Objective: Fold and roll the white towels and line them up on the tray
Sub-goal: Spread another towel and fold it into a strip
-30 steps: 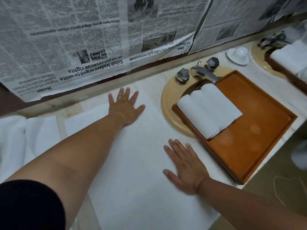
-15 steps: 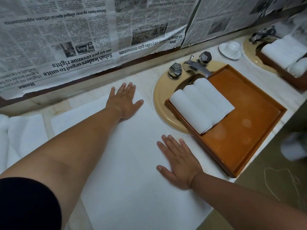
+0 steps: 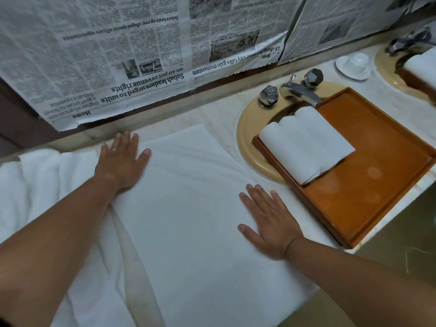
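A white towel (image 3: 193, 208) lies spread flat on the counter in front of me. My left hand (image 3: 120, 159) rests palm down on its far left corner, fingers apart. My right hand (image 3: 266, 220) presses flat on the towel's right edge, fingers spread. To the right, a brown wooden tray (image 3: 377, 175) sits over the sink. Three rolled white towels (image 3: 304, 145) lie side by side at the tray's left end. Neither hand grips anything.
A heap of loose white towels (image 3: 35, 185) lies at the left. A beige sink rim (image 3: 245, 138) with a chrome tap (image 3: 299, 89) sits under the tray. A white cup and saucer (image 3: 354, 64) and a second tray with towels (image 3: 420, 64) are at the far right. Newspaper (image 3: 141, 55) covers the wall.
My left hand has slid left across the towel to its far left corner. My right hand has stayed flat near the right edge. The view has shifted left, showing more of the towel heap.
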